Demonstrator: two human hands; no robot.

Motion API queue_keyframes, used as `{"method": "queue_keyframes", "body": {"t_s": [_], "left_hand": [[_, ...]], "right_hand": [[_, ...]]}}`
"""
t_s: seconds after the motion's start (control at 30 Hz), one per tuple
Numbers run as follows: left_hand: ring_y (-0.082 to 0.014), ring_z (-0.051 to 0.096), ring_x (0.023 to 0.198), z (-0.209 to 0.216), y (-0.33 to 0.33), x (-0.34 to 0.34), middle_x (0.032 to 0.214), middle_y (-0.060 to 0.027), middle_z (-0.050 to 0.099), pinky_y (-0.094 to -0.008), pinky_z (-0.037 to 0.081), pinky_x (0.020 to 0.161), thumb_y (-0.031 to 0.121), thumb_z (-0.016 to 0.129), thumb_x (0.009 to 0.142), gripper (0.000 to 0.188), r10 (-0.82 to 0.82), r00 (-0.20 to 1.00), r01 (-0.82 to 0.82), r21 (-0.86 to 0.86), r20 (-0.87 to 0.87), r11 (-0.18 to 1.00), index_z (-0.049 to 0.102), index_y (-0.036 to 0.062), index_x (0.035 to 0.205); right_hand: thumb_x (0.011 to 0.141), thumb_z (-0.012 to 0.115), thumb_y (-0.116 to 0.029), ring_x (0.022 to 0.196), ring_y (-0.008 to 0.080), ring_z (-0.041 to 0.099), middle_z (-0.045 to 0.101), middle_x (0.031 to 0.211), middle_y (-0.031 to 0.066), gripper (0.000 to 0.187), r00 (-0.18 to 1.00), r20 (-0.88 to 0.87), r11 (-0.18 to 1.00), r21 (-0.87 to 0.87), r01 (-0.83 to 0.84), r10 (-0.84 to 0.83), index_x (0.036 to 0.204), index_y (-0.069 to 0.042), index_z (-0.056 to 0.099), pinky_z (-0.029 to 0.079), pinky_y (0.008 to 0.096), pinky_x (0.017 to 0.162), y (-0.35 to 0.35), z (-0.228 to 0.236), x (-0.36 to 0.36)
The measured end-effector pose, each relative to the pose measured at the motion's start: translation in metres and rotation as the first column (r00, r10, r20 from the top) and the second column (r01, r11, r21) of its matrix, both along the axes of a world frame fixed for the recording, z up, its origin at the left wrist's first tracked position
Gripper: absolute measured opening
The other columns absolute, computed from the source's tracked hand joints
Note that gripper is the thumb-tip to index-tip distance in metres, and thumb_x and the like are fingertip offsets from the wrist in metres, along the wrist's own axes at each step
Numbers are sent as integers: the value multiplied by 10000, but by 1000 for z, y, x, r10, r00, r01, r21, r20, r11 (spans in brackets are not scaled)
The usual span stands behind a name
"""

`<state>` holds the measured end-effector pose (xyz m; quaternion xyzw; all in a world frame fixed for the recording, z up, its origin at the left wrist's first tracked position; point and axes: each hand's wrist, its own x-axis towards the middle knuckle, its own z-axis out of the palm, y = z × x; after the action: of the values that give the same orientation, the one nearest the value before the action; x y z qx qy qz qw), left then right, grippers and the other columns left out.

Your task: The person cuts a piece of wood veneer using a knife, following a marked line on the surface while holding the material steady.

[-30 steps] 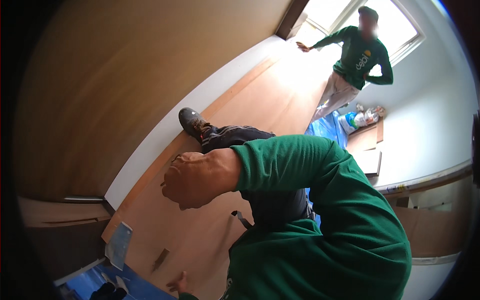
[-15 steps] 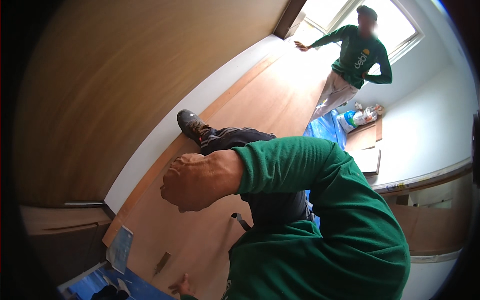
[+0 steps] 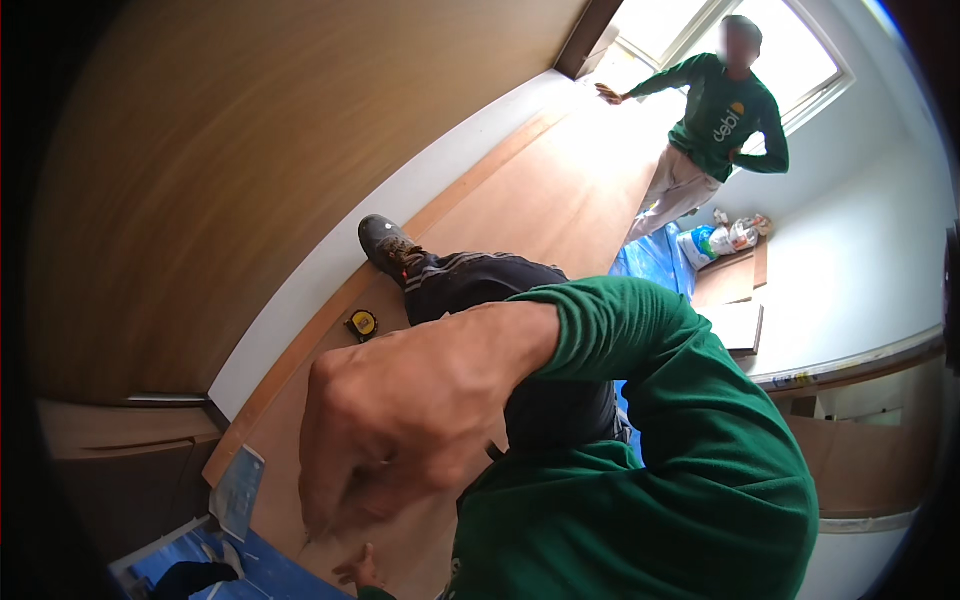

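My right hand (image 3: pixel 400 410) hangs large over the middle of a wide light-brown wooden panel (image 3: pixel 480 215), its fingers pointing down. They are smeared by motion, so what they hold, if anything, cannot be made out. My left hand (image 3: pixel 362 570) lies at the panel's near end with its fingers apart, touching the wood. A yellow and black tape measure (image 3: pixel 362 325) sits on the panel just beyond the right wrist. My leg stretches across the panel, its dark work shoe (image 3: pixel 385 243) at the edge strip.
Across the panel, a person in a green shirt (image 3: pixel 725 120) stands by a window, one hand on the wood. A tall wooden surface (image 3: pixel 280 150) rises on the left. Blue sheeting (image 3: pixel 650 262) covers the floor. Plastic bags (image 3: pixel 735 235) and boards lie at the right. A flat greyish plate (image 3: pixel 238 490) leans near the corner.
My right hand has moved down toward the near end of the panel, uncovering the tape measure. A small brown strip seen earlier near my left hand is now hidden behind it.
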<state>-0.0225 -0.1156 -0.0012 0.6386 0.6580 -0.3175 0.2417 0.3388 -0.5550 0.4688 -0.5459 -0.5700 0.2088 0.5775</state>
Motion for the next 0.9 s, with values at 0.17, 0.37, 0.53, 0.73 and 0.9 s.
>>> {"method": "queue_keyframes", "body": {"t_s": [0.17, 0.37, 0.53, 0.73, 0.9], "left_hand": [[-475, 332, 1577, 0, 3, -2, 1772, -127, -338, -781, 492, 1084, 569, 877, 876, 1519, -31, 999, 31, -10, -13, 999, -378, 200, 1648], [-476, 335, 1574, -13, 5, -10, 1769, -130, -343, -777, 496, 1082, 578, 878, 871, 1527, -37, 999, 37, -1, -34, 999, -381, 198, 1646], [-477, 337, 1572, -18, 5, -13, 1767, -132, -348, -774, 500, 1080, 584, 879, 866, 1534, -33, 999, 33, -1, -40, 999, -384, 196, 1644], [-478, 339, 1569, -29, 14, -16, 1764, -134, -354, -770, 504, 1078, 593, 880, 860, 1542, -52, 997, 52, -2, -50, 999, -387, 194, 1642], [-478, 341, 1567, -45, 28, -26, 1761, -136, -359, -767, 508, 1076, 600, 881, 856, 1548, -72, 997, 72, 4, -33, 997, -390, 192, 1640]], "right_hand": [[1041, 733, -210, 741, 163, 709, 799, 1067, 201, 315, 754, -502, 877, 436, -203, 424, 1234, 33, 788, 545, 264, 597, -6, 20, -19], [1041, 749, -226, 733, 131, 679, 801, 1102, 201, 383, 618, -589, 823, 538, -181, 521, 1223, 111, 769, 499, 226, 556, -7, 22, -19], [1032, 757, -218, 759, 138, 684, 799, 1098, 198, 373, 651, -572, 834, 520, -183, 499, 1213, 109, 771, 508, 235, 582, -10, 20, -14], [1023, 767, -209, 791, 146, 690, 796, 1093, 194, 362, 636, -588, 839, 511, -188, 500, 1201, 106, 773, 518, 245, 613, -27, 17, -20], [1014, 776, -201, 817, 153, 695, 794, 1088, 190, 353, 637, -585, 842, 500, -205, 502, 1191, 104, 775, 526, 254, 639, -33, 16, -25]]}}
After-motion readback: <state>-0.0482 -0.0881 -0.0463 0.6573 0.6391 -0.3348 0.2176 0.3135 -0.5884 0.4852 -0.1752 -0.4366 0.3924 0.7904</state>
